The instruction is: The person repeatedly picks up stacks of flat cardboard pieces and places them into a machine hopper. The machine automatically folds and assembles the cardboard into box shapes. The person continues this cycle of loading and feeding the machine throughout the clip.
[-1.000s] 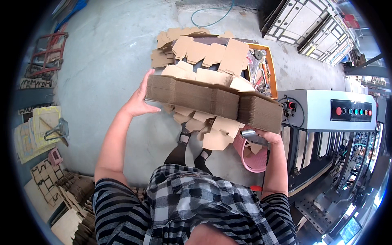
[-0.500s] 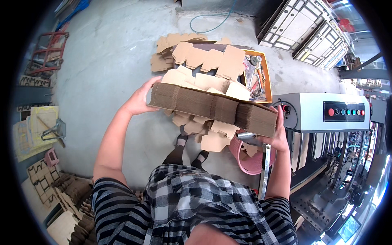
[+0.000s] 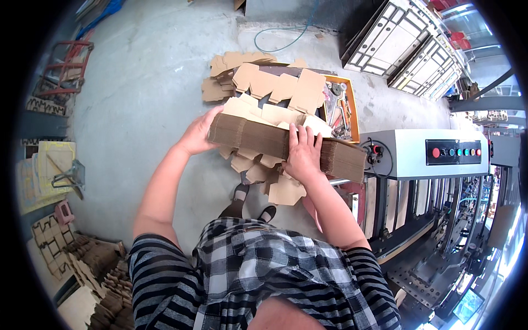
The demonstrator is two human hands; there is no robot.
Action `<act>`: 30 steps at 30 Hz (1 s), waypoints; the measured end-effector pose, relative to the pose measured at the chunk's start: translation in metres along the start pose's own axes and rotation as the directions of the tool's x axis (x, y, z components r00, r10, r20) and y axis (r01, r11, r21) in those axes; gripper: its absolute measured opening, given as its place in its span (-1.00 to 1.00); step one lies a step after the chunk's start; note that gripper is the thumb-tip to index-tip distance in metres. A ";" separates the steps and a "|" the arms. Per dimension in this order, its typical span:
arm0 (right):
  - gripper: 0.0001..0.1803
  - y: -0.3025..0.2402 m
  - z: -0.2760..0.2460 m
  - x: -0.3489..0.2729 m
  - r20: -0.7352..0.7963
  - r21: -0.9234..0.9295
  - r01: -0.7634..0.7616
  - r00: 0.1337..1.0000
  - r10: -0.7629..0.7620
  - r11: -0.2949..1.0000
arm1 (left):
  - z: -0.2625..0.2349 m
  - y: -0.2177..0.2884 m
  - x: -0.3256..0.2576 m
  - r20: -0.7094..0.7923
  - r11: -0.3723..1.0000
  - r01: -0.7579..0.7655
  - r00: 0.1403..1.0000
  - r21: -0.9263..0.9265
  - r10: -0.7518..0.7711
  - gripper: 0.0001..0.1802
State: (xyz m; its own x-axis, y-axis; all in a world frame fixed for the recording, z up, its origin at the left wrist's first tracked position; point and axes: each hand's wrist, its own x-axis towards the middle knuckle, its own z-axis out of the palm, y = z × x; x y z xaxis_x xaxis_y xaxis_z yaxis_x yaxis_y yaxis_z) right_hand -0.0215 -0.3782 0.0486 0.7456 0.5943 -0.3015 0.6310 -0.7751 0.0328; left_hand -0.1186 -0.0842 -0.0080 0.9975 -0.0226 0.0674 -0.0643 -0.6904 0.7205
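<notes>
A long stack of folded brown cardboard box blanks (image 3: 258, 135) stands edge-on in front of me, sloping down to the right. My left hand (image 3: 201, 132) grips its left end; the fingers behind it are partly hidden. Right of the middle, my right hand (image 3: 303, 157) lies against the near side, fingers spread and hooked over the upper edge. Just beyond the stack are loose flat cardboard blanks (image 3: 308, 91) with cut flaps. More blanks (image 3: 286, 190) stick out below it, over my feet. What bears the stack's weight is hidden.
A yellow-edged tray of tools (image 3: 355, 113) sits beyond the stack's right end. To the right stands a grey machine (image 3: 401, 146) with coloured buttons. Behind my right forearm, a pink basket (image 3: 312, 212) shows in part. Cutting boards (image 3: 385, 41) lean at the far right; brown cardboard (image 3: 99, 258) lies lower left.
My right hand has left the stack's right end and moved left onto its near side. My left hand stays at the left end. The stack has shifted slightly in view.
</notes>
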 end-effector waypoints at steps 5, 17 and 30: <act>0.19 -0.006 -0.016 -0.002 -0.001 0.002 0.020 1.000 -0.020 1.000 | 0.000 -0.004 -0.004 -0.015 1.000 0.007 1.000 -0.003 -0.007 0.19; -0.36 -0.001 -0.010 0.018 0.079 -0.088 0.104 0.992 -0.097 0.991 | -0.004 0.007 -0.008 -0.002 0.995 0.089 0.996 -0.041 -0.089 0.14; -0.16 0.171 -0.085 -0.225 -0.091 0.864 -0.149 0.893 0.440 0.481 | 0.018 0.191 0.088 -0.579 0.715 -0.604 0.741 -0.353 0.340 0.00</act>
State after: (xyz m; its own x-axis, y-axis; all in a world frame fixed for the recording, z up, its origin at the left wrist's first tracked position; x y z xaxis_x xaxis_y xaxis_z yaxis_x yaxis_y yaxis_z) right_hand -0.0630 -0.6260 0.2025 0.9633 0.2092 -0.1681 0.0075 -0.6471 -0.7623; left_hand -0.0425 -0.2307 0.1233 0.7001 0.1669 0.6943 -0.6587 -0.2243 0.7181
